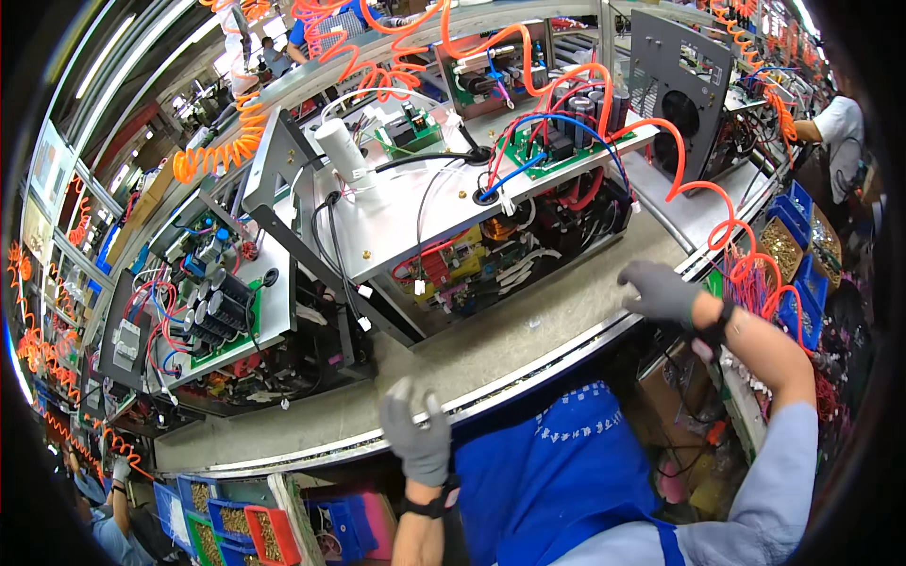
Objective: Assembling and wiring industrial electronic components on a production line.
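My left hand (415,436), in a grey glove, is raised over the front rail of the bench with its fingers apart and nothing in them. My right hand (661,294), gloved the same way, hovers over the bench's right part, fingers loosely spread and empty. Between and beyond the hands stands an open metal chassis (415,222). On its top plate are a white cylinder (342,149), a green circuit board (552,156) with black capacitors, and red and blue wires. Loose black cables with white connectors (364,324) hang down its near side. Neither hand touches it.
A second chassis (222,316) with large capacitors stands to the left, and a grey panel with a fan (675,118) at the far right. Orange coiled hoses (222,151) hang overhead. Screw bins (269,536) sit below left, others (802,231) at right. Co-workers' arms show at both sides.
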### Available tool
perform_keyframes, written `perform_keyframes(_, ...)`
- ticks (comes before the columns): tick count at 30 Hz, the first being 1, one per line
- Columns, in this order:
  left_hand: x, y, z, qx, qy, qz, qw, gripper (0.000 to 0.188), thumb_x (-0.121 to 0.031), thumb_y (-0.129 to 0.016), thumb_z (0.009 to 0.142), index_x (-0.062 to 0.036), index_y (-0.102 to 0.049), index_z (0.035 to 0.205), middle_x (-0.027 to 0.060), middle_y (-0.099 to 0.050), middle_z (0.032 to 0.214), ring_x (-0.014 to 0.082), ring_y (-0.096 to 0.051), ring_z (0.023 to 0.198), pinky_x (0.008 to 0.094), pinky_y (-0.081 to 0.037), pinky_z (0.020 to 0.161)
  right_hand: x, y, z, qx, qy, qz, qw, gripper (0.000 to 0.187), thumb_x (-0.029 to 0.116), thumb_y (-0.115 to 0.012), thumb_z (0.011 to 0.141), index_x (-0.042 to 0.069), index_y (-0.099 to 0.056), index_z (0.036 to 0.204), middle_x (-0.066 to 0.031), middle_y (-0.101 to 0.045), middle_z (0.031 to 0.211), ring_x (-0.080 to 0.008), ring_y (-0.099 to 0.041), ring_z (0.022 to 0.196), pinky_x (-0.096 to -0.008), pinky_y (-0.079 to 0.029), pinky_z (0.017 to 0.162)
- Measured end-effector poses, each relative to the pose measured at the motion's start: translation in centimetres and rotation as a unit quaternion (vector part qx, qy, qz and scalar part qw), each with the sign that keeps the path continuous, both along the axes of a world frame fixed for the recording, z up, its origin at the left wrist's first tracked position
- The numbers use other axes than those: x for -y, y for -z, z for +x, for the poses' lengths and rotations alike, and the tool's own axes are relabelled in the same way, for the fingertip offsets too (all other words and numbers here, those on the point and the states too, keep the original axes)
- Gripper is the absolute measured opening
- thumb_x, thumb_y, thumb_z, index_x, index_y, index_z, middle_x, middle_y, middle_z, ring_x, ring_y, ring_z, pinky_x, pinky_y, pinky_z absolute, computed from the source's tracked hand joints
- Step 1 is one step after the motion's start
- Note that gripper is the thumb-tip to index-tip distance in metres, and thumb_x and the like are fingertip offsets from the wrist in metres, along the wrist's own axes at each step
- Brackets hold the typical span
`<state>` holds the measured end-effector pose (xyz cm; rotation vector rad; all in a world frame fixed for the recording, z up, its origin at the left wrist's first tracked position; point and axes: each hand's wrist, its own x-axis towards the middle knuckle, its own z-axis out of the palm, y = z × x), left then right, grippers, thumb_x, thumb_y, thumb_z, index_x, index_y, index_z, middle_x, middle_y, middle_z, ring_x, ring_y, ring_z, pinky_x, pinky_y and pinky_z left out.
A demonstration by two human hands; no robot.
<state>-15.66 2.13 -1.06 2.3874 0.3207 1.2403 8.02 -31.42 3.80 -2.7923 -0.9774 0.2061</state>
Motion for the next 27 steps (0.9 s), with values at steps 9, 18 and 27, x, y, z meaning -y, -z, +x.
perform_keyframes(9,-11.5,-8.6,-1.9,0.008,-0.196,0.236,0.952,0.047,-0.015,-0.066,0.078,0.0037,-0.054,0.120,0.0213,-0.052,0.124,0.0394,-0.049,0.116,0.0494,-0.036,0.101,5.5,-16.7,15.1,0.060,0.148,0.603,0.782,0.029,0.038,-0.059,0.092,0.008,-0.058,0.093,0.0034,-0.047,0.078,-0.0077,-0.044,0.069,-0.0254,-0.040,0.063)
perform_keyframes(18,-12.8,-13.7,6.4,-0.055,-0.110,0.349,0.929,0.035,-0.028,-0.063,0.083,-0.0034,-0.062,0.108,0.0152,-0.061,0.106,0.0339,-0.057,0.100,0.0447,-0.043,0.088,1.9,-8.6,26.7,0.248,0.057,0.147,0.956,0.027,0.012,-0.061,0.072,0.006,-0.066,0.097,-0.0188,-0.066,0.085,-0.0380,-0.062,0.082,-0.0445,-0.050,0.074)
perform_keyframes(27,-14.9,-14.1,6.7,-0.063,-0.101,0.420,0.900,0.029,-0.017,-0.055,0.086,-0.0004,-0.063,0.108,0.0148,-0.064,0.109,0.0329,-0.061,0.100,0.0425,-0.045,0.087,0.3,-7.4,25.2,0.165,0.202,0.311,0.914,0.032,0.019,-0.040,0.090,-0.005,-0.061,0.095,-0.0282,-0.064,0.089,-0.0411,-0.064,0.087,-0.0461,-0.048,0.077)
